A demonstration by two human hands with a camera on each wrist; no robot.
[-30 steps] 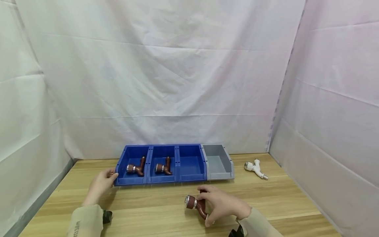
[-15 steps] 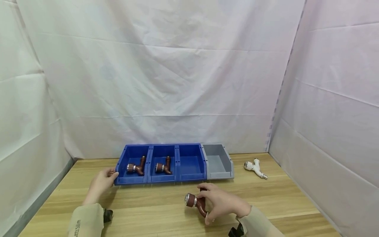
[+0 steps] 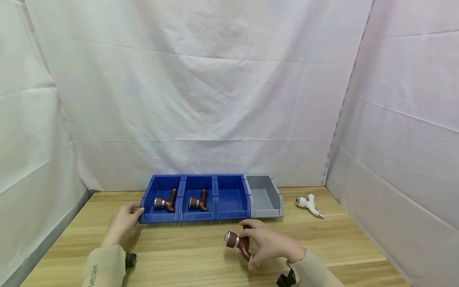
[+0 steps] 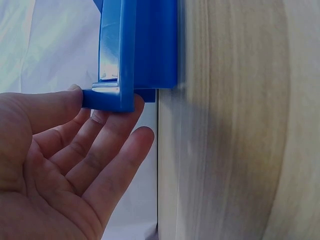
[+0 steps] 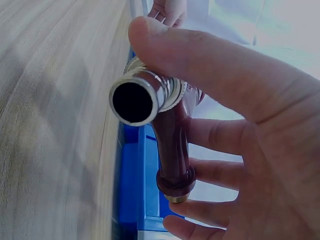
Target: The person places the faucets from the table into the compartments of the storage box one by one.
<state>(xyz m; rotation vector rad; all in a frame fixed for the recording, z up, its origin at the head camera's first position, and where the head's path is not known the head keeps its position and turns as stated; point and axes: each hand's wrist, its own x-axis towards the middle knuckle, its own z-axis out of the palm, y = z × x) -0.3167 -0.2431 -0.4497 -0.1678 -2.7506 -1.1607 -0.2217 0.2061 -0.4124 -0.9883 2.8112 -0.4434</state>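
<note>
My left hand (image 3: 123, 221) pinches the front left corner of the leftmost blue bin (image 3: 159, 219); in the left wrist view the thumb lies on one side of its rim (image 4: 127, 55) and fingers on the other. My right hand (image 3: 270, 244) grips a brown faucet (image 3: 244, 249) in front of the bins, its ribbed knob pointing left. The right wrist view shows the faucet's open spout end (image 5: 132, 102) near the thumb and its brass threaded end by the fingers. One brown faucet (image 3: 168, 203) lies in the leftmost bin, another (image 3: 201, 202) in the second bin.
To the right of those two bins stand a third blue bin (image 3: 231, 199) and a grey bin (image 3: 263, 198), joined in one row. A white faucet (image 3: 310, 205) lies on the wooden table (image 3: 172, 255) at the right. White cloth (image 3: 215, 99) hangs behind and at both sides.
My right hand and the brown faucet in it have shifted slightly toward the bins. The left hand keeps its hold on the bin's corner.
</note>
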